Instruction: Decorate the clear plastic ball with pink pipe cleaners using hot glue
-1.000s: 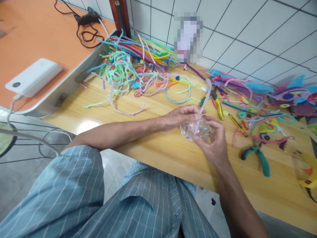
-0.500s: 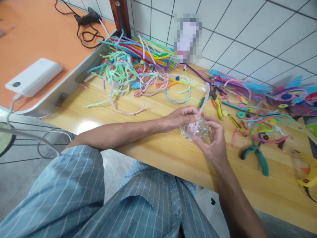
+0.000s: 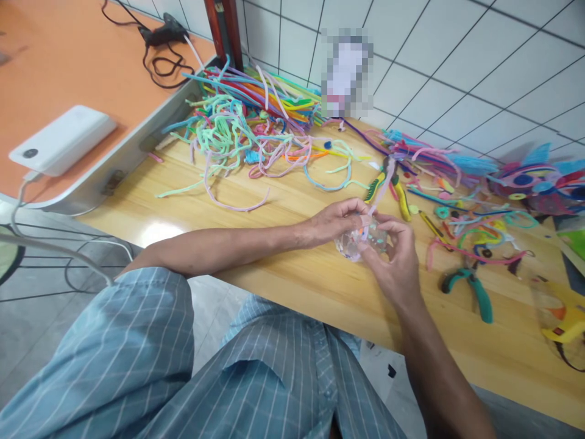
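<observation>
A clear, rounded plastic piece with small coloured specks is held between both hands over the near part of the table. A pale lilac pipe cleaner runs up and away from it toward the wall. My left hand is closed, its thumb and fingers pinching the pipe cleaner at the far side of the plastic. From the right, my right hand grips the plastic, thumb on the near side and fingers on the far side. Where the pipe cleaner's lower end meets the plastic is partly covered by fingers.
Heaped pipe cleaners lie along the wall at left. Yellow-handled pliers rest beyond my hands; teal-handled pliers are at right, near a yellow tool. A white power bank sits on the orange table.
The pipe cleaner's upper end has swung slightly to the right and now overlaps the yellow-handled pliers. The plastic piece has shifted a little to the right. Both hands keep their hold.
</observation>
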{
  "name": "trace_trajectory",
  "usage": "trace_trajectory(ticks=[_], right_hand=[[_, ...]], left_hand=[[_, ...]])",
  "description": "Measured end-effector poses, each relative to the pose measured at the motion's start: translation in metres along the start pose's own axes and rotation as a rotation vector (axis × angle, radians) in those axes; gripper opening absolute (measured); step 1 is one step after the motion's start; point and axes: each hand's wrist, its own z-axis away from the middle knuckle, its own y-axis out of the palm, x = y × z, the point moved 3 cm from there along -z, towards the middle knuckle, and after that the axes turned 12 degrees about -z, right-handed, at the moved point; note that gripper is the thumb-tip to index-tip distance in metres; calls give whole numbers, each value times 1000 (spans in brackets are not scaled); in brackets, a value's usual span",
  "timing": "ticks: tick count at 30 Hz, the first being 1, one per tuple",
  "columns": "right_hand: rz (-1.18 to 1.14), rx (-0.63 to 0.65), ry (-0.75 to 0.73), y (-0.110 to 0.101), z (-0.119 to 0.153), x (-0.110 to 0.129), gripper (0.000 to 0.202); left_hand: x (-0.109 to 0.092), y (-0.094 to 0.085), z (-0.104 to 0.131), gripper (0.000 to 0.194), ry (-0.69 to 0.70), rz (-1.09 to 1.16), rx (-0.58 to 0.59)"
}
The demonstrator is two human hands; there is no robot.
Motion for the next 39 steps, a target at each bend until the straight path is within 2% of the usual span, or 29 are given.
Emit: trace_trajectory(ticks=[6,12,24,30,35,39], right_hand=[[15,-8,-56,4,2,0,37],[62,28,-125,2,2,0,37],[34,88,-123,0,3,-3,35],[56,92,-147,2,4,-3,59],[87,67,-207,3,7,-4,58],[74,59,-224,1,8,-5,59]], left_hand=[[-2,3,2,57,-13,-4,-16],[-3,3,3,64,-26,-15,-15],[-4,5,3,64,-23,-14,-10],[-3,6,5,53,-72,15,-57],[2,5,5,42,-121,32,-90],[2,6,4,46,-116,45,-75]])
